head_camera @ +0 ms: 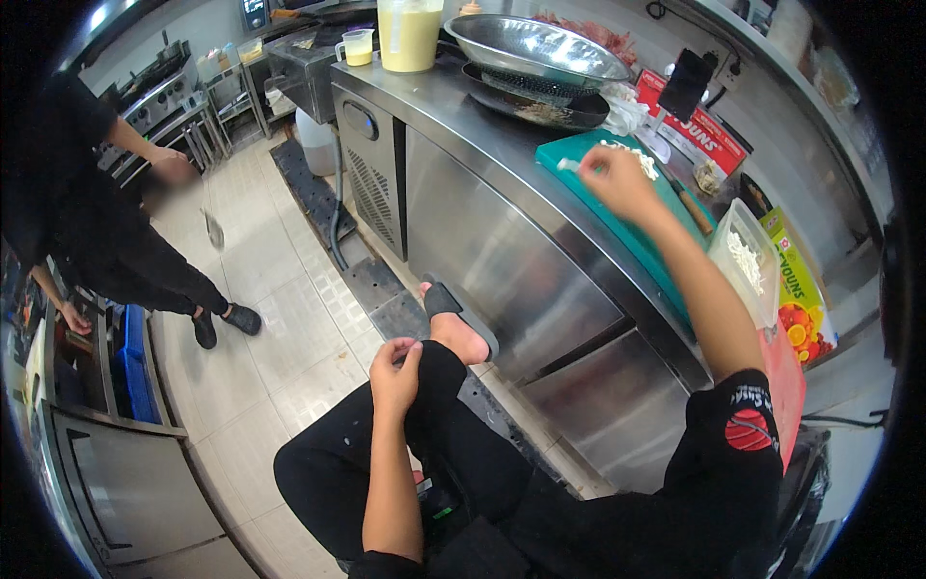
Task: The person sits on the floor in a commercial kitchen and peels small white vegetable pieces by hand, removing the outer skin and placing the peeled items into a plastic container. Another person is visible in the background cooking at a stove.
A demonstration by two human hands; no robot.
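My right hand (615, 181) is over the far part of a green cutting board (633, 228), its fingertips drawn together. Right at those fingertips is a small blurred white piece (568, 165); whether it is pinched or lies on the board is unclear. Thin white strips (642, 163) lie behind the hand, partly covered by it. A knife with a wooden handle (692, 208) rests along the board's wall-side edge. Nearer to me, a clear plastic container (723, 289) holds white shreds (745, 260). Above my bent knee, my left hand (396, 373) has its fingers curled in, nothing visible in them.
A steel bowl (535, 47) sits above a dark pan (535, 108) on the steel counter (441, 119). Beyond stand a pitcher (409, 36) and a measuring cup (357, 48) of yellow liquid. A phone (686, 83) is propped by the wall. Another person (94, 181) stands at left.
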